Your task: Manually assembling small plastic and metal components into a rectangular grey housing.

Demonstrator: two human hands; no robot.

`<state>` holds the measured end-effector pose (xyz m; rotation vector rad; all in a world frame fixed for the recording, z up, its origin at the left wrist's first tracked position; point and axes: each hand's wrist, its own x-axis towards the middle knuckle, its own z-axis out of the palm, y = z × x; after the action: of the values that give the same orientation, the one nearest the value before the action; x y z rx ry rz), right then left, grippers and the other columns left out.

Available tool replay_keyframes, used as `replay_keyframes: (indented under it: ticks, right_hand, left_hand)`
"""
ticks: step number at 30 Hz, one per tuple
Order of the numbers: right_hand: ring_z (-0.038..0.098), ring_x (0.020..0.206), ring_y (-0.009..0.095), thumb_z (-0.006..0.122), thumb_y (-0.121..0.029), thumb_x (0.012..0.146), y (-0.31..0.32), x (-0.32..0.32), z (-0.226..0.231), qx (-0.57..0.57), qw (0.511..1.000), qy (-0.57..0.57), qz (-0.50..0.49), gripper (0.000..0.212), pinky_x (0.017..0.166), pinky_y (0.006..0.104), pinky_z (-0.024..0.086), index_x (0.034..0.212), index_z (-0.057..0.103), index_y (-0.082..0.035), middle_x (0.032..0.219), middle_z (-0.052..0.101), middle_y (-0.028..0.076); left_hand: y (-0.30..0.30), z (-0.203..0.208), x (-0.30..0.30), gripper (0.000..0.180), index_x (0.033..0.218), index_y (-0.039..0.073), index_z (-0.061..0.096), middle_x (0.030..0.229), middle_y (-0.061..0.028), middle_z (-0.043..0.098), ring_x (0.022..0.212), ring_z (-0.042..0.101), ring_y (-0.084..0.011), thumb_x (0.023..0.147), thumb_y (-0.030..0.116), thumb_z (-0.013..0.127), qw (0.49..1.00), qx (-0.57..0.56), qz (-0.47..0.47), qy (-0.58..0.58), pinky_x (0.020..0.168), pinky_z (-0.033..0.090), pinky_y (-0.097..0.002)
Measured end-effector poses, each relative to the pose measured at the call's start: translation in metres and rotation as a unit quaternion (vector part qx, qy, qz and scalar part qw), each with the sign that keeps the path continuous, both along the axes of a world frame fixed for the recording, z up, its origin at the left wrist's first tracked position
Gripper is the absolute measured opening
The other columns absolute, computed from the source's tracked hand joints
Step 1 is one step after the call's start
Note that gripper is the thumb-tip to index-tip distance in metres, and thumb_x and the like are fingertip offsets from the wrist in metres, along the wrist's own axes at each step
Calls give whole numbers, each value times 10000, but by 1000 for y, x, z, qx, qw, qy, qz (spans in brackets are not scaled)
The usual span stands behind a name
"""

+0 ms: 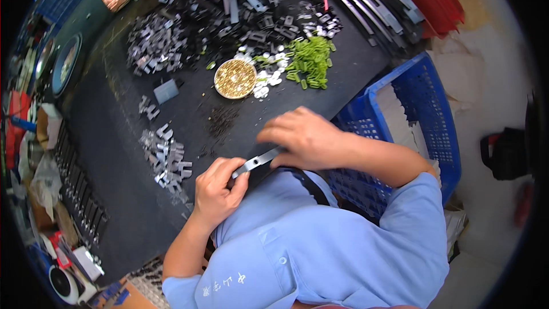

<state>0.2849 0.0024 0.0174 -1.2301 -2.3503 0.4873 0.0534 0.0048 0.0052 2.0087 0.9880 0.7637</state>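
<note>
your left hand [220, 190]: pinching one metal strip [264, 157], between your hands near the counter [123, 189] edge. your right hand [300, 136]: half curled at the strip's other end; whether it grips, cannot tell. one round dish [233, 98] of gold pieces [235, 78]; one heap of green parts [310, 61]; one blue basket [439, 109].

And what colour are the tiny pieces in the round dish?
The tiny pieces are gold, clearest in the head view.
</note>
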Motion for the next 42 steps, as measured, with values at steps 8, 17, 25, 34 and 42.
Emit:
replay_keyframes:
  ticks: [8, 17, 25, 34, 42]
  right_hand:
    - [553, 866, 247, 562, -41, 741, 7, 76, -25, 54, 993, -91, -61, 284, 751, 353, 451, 1012, 627, -90, 907, 553, 76]
    - [615, 781, 279, 614, -119, 799, 35, 92, -41, -16, 991, -4, -136, 141, 680, 378, 499, 938, 630, -102, 832, 595, 88]
    - [621, 759, 297, 593, -117, 802, 43, 81, -30, -14, 983, 29, -183, 161, 665, 390, 503, 956, 627, -88, 849, 608, 105]
    - [637, 856, 273, 575, -58, 723, 155, 37, -13, 92, 973, -158, -140, 183, 684, 382, 518, 903, 604, -70, 875, 632, 97]
    - [642, 838, 299, 569, -120, 718, 164, 38, -20, 68, 977, -92, -178, 203, 725, 407, 523, 896, 654, -75, 893, 644, 125]
  left_hand:
    - [1, -4, 12, 175, 881, 1, 626, 794, -102, 646, 680, 611, -231, 713, 27, 669, 993, 8, -117, -23, 615, 470, -307]
    - [24, 5, 59, 228, 978, 46, 561, 1209, -147, 544, 1153, 475, -305, 764, 68, 636, 961, 118, -239, 79, 938, 330, -416]
    - [40, -16, 95, 226, 1013, 37, 475, 1292, -222, 442, 1240, 391, -342, 827, 115, 576, 936, 177, -242, 182, 972, 246, -519]
    - [38, -7, 96, 207, 991, 46, 465, 1334, -229, 399, 1258, 378, -335, 823, 99, 573, 946, 150, -244, 153, 966, 258, -515]
    - [46, -10, 89, 212, 1024, 43, 470, 1241, -200, 485, 1203, 437, -311, 835, 99, 546, 942, 143, -258, 157, 977, 269, -504]
